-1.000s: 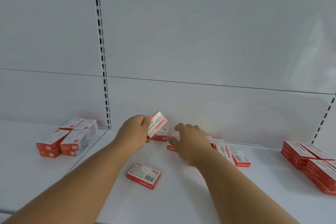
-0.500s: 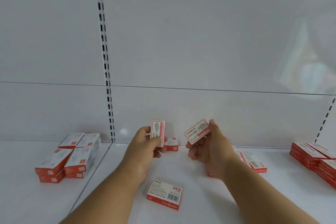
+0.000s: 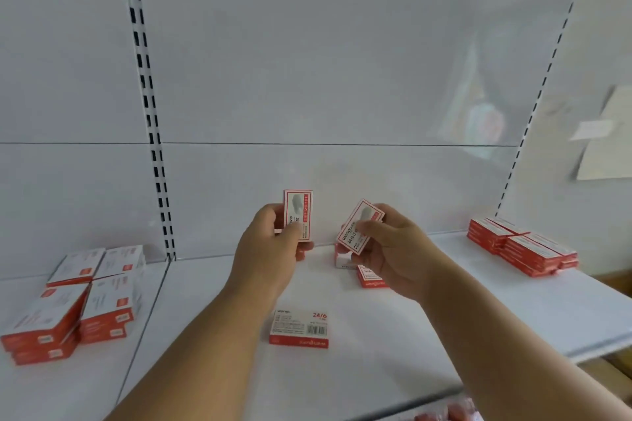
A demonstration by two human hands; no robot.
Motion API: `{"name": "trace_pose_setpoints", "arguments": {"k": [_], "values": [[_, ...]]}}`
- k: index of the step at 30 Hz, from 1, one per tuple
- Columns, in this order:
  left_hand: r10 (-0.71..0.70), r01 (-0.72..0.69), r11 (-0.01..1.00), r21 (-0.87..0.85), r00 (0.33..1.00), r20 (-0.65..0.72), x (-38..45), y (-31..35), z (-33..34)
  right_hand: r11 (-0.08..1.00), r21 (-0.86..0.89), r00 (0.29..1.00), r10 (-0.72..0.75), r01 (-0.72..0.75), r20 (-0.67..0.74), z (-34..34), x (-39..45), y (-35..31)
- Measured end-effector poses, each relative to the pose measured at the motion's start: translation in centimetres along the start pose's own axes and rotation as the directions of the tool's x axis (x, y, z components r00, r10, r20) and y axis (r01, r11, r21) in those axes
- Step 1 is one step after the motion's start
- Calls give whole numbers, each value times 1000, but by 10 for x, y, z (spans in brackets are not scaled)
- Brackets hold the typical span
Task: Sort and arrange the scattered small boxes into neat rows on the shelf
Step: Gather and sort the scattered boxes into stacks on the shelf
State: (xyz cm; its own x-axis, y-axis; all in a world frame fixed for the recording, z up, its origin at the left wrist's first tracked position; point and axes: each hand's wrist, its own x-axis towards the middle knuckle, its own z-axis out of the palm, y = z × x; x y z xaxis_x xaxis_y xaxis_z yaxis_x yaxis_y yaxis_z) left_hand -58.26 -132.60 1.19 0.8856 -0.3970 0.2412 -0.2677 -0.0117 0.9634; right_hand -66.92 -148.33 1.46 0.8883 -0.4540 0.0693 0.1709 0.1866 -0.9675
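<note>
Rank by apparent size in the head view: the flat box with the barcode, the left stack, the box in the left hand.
1. Left stack, clearly largest.
2. Barcode box and the box in the left hand look alike; the barcode box lies nearer the camera, so no ranking.

Both forearms reach forward over the shelf (image 3: pixel 513 301). Left hand (image 3: pixel 270 249) raised above it, thumb and fingers pinching 1 upright box (image 3: pixel 298 212). Right hand (image 3: pixel 393 249) just beside, same height, fingers curled round 1 tilted box (image 3: pixel 355 229).
</note>
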Motion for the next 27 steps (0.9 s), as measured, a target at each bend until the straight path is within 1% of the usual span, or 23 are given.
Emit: {"name": "trace_pose_setpoints", "arguments": {"k": [2, 5, 7, 9, 11, 12, 14, 16, 18, 22, 25, 27], "values": [[62, -67, 993, 94, 996, 57, -13, 11, 8, 996, -57, 996, -70, 67, -59, -9, -17, -8], [147, -186, 952, 242, 974, 173, -30, 31, 33, 972, -167, 969, -190, 163, -159, -28, -41, -29], [157, -212, 945, 250, 962, 222, -37, 46, 55, 936, -287, 937, -273, 206, -218, -46, -54, -44], [172, -235, 936, 261, 955, 242, -41, 59, 80, 885, -403, 898, -354, 232, -261, -72, -64, -53], [178, -247, 935, 256, 948, 264, -43, 65, 108, 855, -470, 861, -398, 222, -317, -103, -71, -57], [170, -238, 942, 238, 946, 275, -43, 66, 123, 854, -481, 850, -394, 199, -348, -120, -73, -59], [126, -197, 958, 207, 942, 311, -45, 65, 155, 873, -466, 860, -343, 144, -377, -155, -75, -64], [88, -174, 958, 226, 934, 346, -42, 61, 192, 878, -467, 881, -299, 104, -367, -189, -73, -74], [36, -134, 957, 256, 935, 354, -37, 60, 227, 858, -507, 887, -295, 83, -355, -220, -68, -90], [-43, -47, 960, 275, 950, 310, -9, 60, 288, 758, -652, 889, -303, 6, -344, -271, -42, -119], [-30, -66, 919, 388, 971, 237, 18, 59, 322, 734, -675, 913, -222, -75, -343, -302, -3, -117], [-30, -69, 876, 477, 980, 197, 32, 55, 336, 668, -733, 923, -188, -130, -335, -315, 22, -107]]}}
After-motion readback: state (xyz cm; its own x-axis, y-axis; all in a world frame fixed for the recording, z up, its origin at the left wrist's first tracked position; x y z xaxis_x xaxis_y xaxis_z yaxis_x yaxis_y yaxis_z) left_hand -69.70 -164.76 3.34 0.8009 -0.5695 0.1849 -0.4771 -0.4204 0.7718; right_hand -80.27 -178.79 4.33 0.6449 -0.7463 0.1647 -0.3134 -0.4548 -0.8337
